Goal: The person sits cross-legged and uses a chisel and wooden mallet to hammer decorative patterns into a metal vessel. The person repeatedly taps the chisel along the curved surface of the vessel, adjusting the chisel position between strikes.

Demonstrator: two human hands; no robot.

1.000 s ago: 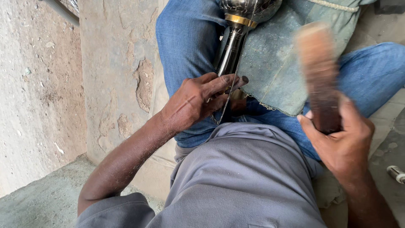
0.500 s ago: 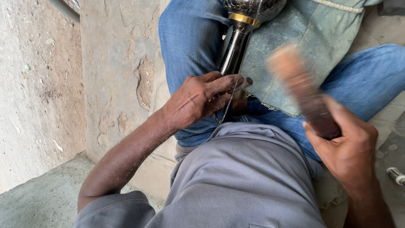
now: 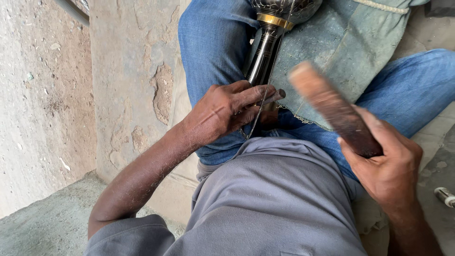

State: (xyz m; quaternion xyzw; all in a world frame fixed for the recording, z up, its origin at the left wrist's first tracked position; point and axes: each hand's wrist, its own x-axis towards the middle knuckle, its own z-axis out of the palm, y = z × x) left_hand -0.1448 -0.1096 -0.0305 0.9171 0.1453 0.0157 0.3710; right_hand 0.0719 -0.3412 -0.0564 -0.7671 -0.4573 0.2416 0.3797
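While seated, with denim legs filling the upper middle of the frame: left hand [image 3: 222, 114] at centre, fingers closed on a thin dark punch [image 3: 271, 96], pressed against the dark metal vessel neck [image 3: 262, 59] running up to the top edge. Right hand [image 3: 386, 163] at lower right, fingers wrapped around a blurred wooden mallet [image 3: 327, 104], raised over green cloth [image 3: 346, 52].

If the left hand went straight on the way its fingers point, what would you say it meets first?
Probably the dark metal shaft, which the left hand already touches at its fingertips; beyond that lies the green cloth, though depth is unclear.
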